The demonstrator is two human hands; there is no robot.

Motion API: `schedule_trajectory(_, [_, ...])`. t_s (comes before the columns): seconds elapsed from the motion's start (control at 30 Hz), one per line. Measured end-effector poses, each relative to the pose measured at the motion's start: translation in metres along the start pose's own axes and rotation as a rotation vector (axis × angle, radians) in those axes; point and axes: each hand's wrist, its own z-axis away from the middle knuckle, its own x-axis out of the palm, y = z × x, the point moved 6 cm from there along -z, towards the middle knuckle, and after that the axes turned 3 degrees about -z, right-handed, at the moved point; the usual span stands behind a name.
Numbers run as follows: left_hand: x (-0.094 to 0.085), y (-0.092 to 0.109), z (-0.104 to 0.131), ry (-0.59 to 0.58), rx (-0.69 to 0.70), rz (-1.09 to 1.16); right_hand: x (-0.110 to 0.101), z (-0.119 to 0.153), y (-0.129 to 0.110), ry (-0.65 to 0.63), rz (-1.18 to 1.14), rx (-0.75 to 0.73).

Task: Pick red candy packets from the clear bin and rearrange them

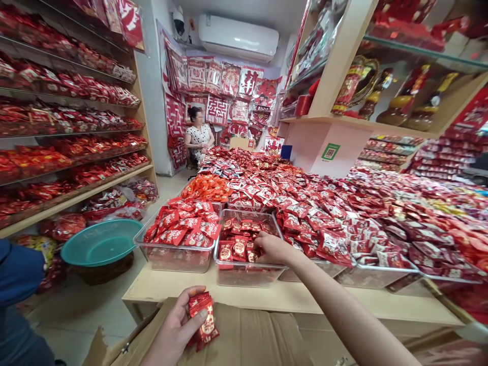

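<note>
**Head view: one hand in the bin, the other holding a stack of red packets**

Head view, looking down over a shop counter [267, 297] heaped with red sweets in wrappers. The left hand [177, 328] is low in the picture, above an opened cardboard box [251, 338]. Its grip is closed round a small stack of red packets [203, 320], the thumb pressed across the front and the fingers behind, so the stack sits fanned but together, in easy reach of the other hand.

The right hand [272, 247] reaches forward with the arm stretched out, into the middle clear plastic bin [247, 267]. Its fingers are curled down onto the packets lying in the bin; whether they have hold of one or are only touching the top layer cannot be told from here. That bin is only partly filled, with gold-marked red packets like those in the left hand. The bin just to its left [177, 256] is piled above its rim with red-and-white packets.

Beyond the bins the sweets run in loose heaps across the whole counter. A teal basin [99, 243] sits on a stand to the left. Shelves [68, 168] on the left wall carry more red packages. At the far end a person in a spotted top [199, 137] sits by the wall.
</note>
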Motion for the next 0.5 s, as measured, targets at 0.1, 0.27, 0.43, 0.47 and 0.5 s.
schedule_trajectory(0.1, [-0.001, 0.002, 0.001, 0.025, 0.008, -0.003, -0.002, -0.002, 0.004, 0.054, -0.008, 0.064])
schedule_trajectory(0.27, [0.001, 0.0, 0.0, 0.043, 0.017, 0.009, -0.001, -0.001, 0.0, 0.053, 0.072, 0.088])
schedule_trajectory(0.43, [-0.003, -0.004, -0.003, 0.131, 0.07, 0.001, 0.006, -0.003, -0.002, 0.014, 0.182, 0.095])
schedule_trajectory(0.47, [-0.004, -0.004, -0.003, 0.137, 0.081, -0.007, 0.006, -0.004, -0.002, 0.012, 0.189, 0.098])
schedule_trajectory(0.5, [-0.004, -0.005, -0.004, 0.135, 0.087, -0.012, 0.007, -0.005, -0.003, 0.011, 0.192, 0.098])
